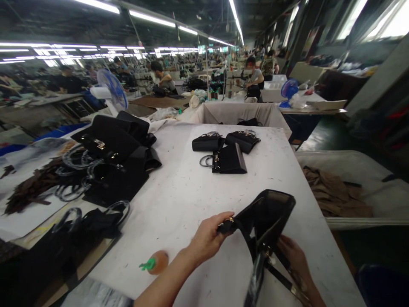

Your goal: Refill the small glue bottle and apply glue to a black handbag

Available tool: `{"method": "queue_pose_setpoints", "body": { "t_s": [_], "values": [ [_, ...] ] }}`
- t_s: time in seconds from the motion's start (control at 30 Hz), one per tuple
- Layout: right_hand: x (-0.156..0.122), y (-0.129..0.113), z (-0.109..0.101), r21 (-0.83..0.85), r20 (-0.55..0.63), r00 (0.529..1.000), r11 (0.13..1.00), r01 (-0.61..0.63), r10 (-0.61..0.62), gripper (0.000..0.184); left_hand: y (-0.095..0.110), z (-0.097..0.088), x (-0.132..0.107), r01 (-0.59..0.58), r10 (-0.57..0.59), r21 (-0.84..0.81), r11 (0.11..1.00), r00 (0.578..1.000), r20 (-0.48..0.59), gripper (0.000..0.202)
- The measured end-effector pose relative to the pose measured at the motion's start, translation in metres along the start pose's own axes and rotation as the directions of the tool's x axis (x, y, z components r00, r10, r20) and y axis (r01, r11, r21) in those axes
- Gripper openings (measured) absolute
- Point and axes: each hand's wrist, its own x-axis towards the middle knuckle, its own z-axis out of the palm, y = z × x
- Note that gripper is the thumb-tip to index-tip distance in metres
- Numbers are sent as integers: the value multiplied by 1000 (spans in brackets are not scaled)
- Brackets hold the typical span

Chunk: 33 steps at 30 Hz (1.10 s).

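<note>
Black handbag (268, 213) in both hands, at near edge of table (185, 187)
L hand (207, 238) fingers pinched on clasp flap; R hand (292, 256) fingers grip its side; 3 bags (228, 155) laid mid-table, prob. done; pile (111, 157) at L waits

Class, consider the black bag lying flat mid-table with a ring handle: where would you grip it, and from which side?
Probably the ring handle, from the left: it juts clear of the bag, away from the two bags behind.

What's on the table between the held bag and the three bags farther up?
Nothing: bare white tabletop between held bag and three bags, head view.
</note>
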Motion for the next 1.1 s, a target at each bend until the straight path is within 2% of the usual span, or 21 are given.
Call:
{"method": "queue_pose_setpoints", "body": {
  "t_s": [0.07,0.1,0.17,0.23,0.27,0.3,0.33,0.4,0.47,0.5,0.57,0.6,0.67,0.77,0.83,0.87,0.93,1.0,1.1],
  "values": [
    [3,2,-22,19,-89,992,996,-90,92,25,-24,6,4,49,-49,-5,999,999,21,47],
    [4,-5,-33,32,-153,983,994,-103,106,30,-32,8,5,63,-62,-4,998,998,23,50],
    [2,-29,-53,50,-262,963,997,-53,65,46,-39,12,7,76,-76,3,997,997,7,56],
    [-9,-65,-63,73,-314,947,992,99,-71,50,-36,15,9,68,-68,1,998,998,-7,63],
    [-18,-84,-63,59,-285,928,962,266,-239,49,-33,17,9,54,-55,-16,998,998,-16,67],
    [-27,-101,-59,14,-197,898,915,403,-393,42,-30,18,9,33,-34,-45,998,999,-31,71],
    [-38,-115,-53,-53,-48,853,854,518,-520,34,-27,19,8,5,-9,-77,997,999,-48,71],
    [-55,-133,-35,-58,173,671,673,737,-721,18,-21,20,6,-43,31,-130,991,996,-88,62],
    [-67,-136,-14,-22,277,488,502,865,-828,13,-17,19,3,-83,64,-150,985,989,-130,45],
    [-69,-134,-5,-9,292,422,439,898,-858,15,-15,19,2,-109,85,-151,982,984,-153,38],
    [-70,-127,10,-21,311,347,359,933,-885,18,-10,20,0,-183,147,-146,972,963,-227,29],
    [-68,-123,14,-48,335,334,338,940,-881,17,-8,20,0,-234,189,-132,963,940,-284,24],
    [-63,-119,20,-137,399,354,327,935,-846,13,-4,23,-3,-339,284,-72,938,872,-398,19],
    [-57,-120,22,-279,458,453,360,890,-765,8,0,29,-13,-457,439,81,886,767,-469,24],
    [-54,-124,22,-350,465,519,390,852,-717,14,0,30,-22,-516,557,217,829,721,-413,23],
    [-54,-126,22,-383,473,546,397,834,-692,17,-1,30,-27,-540,614,293,789,712,-342,21],
    [-54,-130,20,-443,493,590,398,803,-640,23,-6,27,-36,-571,674,430,699,727,-131,19],
    [-55,-134,19,-490,519,619,388,780,-589,30,-12,23,-41,-569,636,518,638,769,61,21],
    [-53,-141,14,-510,589,619,356,783,-519,22,-19,18,-42,-509,529,576,640,835,151,28]
  ]
}}
